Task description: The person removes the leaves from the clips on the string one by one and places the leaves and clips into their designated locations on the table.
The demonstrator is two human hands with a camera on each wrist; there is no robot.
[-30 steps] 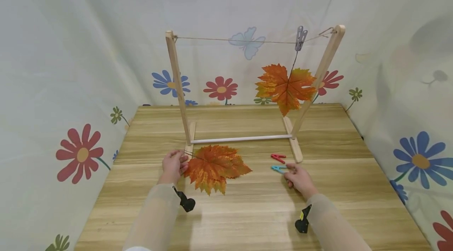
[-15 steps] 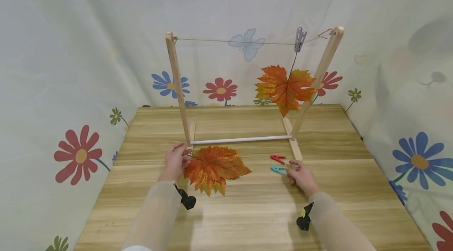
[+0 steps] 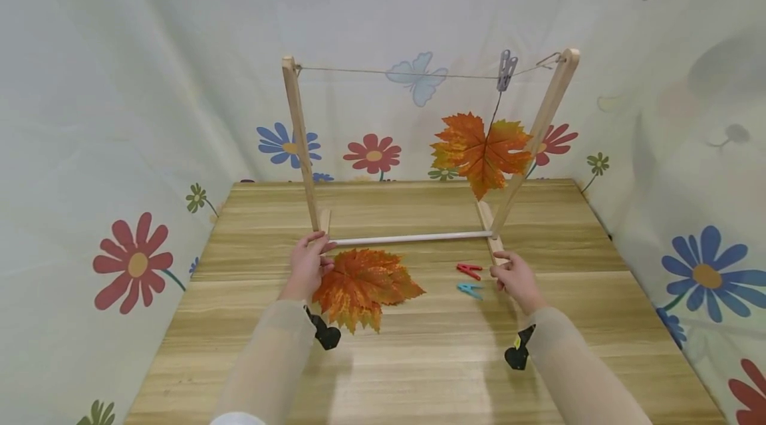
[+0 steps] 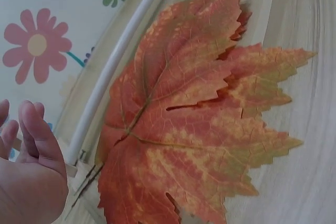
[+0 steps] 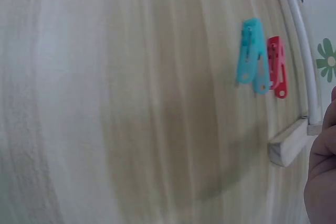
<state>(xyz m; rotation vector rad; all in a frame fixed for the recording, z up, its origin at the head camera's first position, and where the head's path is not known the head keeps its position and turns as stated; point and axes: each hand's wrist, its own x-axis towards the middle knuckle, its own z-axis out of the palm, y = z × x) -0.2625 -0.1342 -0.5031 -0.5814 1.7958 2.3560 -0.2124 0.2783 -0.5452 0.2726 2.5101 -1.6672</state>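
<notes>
**Two hands at the feet of a wooden rack, with leaves lying and hanging**

Head view, centre-left: a pair of overlapping orange leaves (image 3: 368,285) lies on the wooden table (image 3: 419,372). Their long axis runs across the view, dropping slightly to the right; the stem end points left, the toothed tips right. In the left wrist view I see their dark stems (image 4: 86,182) slanting to the lower left, free of the fingers.

The left hand (image 3: 306,269) reaches the left foot of the rack (image 3: 302,152), beside the stem end; its fingers are loosely bent and parted, though whether they touch the wood I cannot tell. The right hand (image 3: 519,282), right of centre, is at the right foot (image 5: 289,142); its fingers are bent, but how far they are closed, or whether they hold the foot, I cannot tell.

Between leaves and right hand lie a red peg (image 3: 469,271) and, just below it, a blue peg (image 3: 469,290), both with their split ends facing right. Upper right, a grey peg (image 3: 506,71) on the string (image 3: 371,70) holds a single leaf (image 3: 481,151), stem up, tip down.
</notes>
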